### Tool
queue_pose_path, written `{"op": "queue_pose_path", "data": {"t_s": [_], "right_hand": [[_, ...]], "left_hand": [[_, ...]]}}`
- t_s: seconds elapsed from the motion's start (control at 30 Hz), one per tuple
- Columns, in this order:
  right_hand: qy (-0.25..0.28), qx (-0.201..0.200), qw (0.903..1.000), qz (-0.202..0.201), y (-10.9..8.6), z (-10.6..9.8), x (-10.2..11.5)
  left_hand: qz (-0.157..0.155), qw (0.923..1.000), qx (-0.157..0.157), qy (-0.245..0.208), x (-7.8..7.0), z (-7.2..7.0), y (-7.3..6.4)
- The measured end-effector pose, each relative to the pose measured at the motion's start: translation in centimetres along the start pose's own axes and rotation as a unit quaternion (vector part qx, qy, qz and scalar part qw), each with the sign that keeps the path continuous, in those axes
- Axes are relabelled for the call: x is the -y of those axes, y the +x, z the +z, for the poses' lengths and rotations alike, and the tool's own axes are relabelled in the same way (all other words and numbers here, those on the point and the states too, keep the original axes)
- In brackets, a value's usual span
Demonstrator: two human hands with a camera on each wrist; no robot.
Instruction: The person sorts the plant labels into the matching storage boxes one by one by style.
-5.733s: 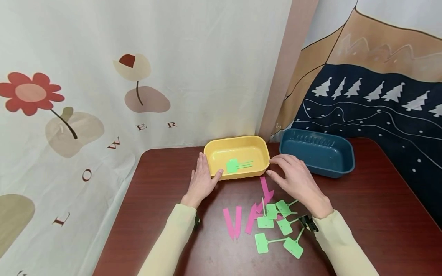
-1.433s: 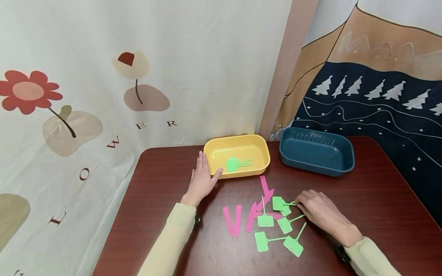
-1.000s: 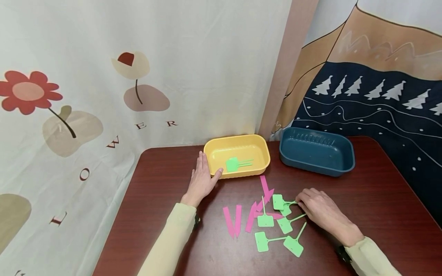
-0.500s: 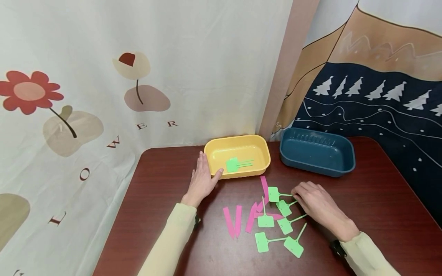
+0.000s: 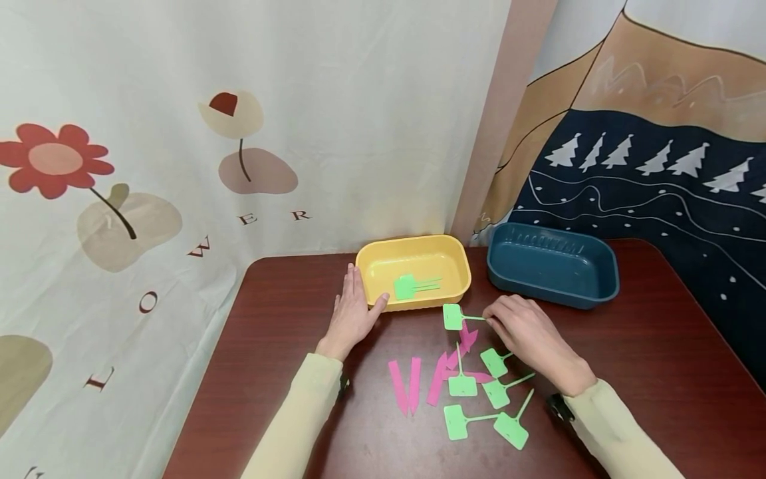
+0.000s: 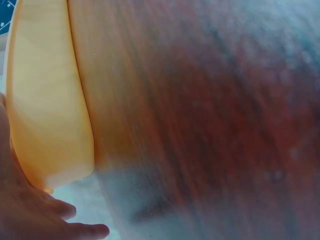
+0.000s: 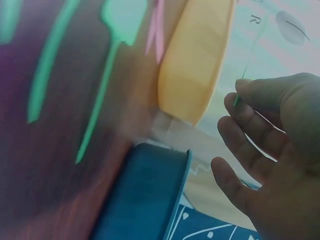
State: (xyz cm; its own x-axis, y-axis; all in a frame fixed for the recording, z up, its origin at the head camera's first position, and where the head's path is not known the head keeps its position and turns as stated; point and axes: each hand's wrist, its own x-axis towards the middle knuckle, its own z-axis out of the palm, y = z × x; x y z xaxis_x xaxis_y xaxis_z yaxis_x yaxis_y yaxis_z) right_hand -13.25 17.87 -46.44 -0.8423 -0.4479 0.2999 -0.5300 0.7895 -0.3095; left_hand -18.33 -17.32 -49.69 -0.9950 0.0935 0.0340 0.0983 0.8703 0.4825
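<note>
My right hand (image 5: pixel 529 336) pinches the thin stem of a green plant label (image 5: pixel 453 317) between thumb and fingertips, its square head pointing left, just in front of the yellow basin (image 5: pixel 463 293). In the right wrist view that stem (image 7: pixel 243 72) shows edge-on at the thumb tip. Straight-fingered, my left hand (image 5: pixel 350 319) rests against the left front corner of the same basin. Inside it lie several green labels (image 5: pixel 404 287), heads stacked together. Several more green labels (image 5: pixel 462 385) are spread on the table among pink pointed strips (image 5: pixel 415 384).
A dark blue basin (image 5: pixel 553 269) stands at the back right, beside the yellow one. The brown table (image 5: pixel 263 372) ends at the printed curtains (image 5: pixel 359 133) behind. Loose labels and strips lie between the forearms.
My right hand has gone from the yellow basin's side to the label pile, pinched one green label, and lifted it up and left toward that basin. The left hand stays put.
</note>
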Motion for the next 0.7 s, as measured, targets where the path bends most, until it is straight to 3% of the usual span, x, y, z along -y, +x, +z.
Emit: {"op": "queue_pose_path", "data": {"t_s": [0.4,0.7], "right_hand": [[0.003,-0.014,0.9996,-0.022,4.2,0.4,1.2],[0.02,-0.018,0.9995,-0.015,7.8,0.5,1.8]], "left_hand": [[0.005,0.9999,-0.009,0.003,0.2,0.2,0.0],[-0.002,1.0,-0.004,0.003,0.0,0.2,0.1]]}}
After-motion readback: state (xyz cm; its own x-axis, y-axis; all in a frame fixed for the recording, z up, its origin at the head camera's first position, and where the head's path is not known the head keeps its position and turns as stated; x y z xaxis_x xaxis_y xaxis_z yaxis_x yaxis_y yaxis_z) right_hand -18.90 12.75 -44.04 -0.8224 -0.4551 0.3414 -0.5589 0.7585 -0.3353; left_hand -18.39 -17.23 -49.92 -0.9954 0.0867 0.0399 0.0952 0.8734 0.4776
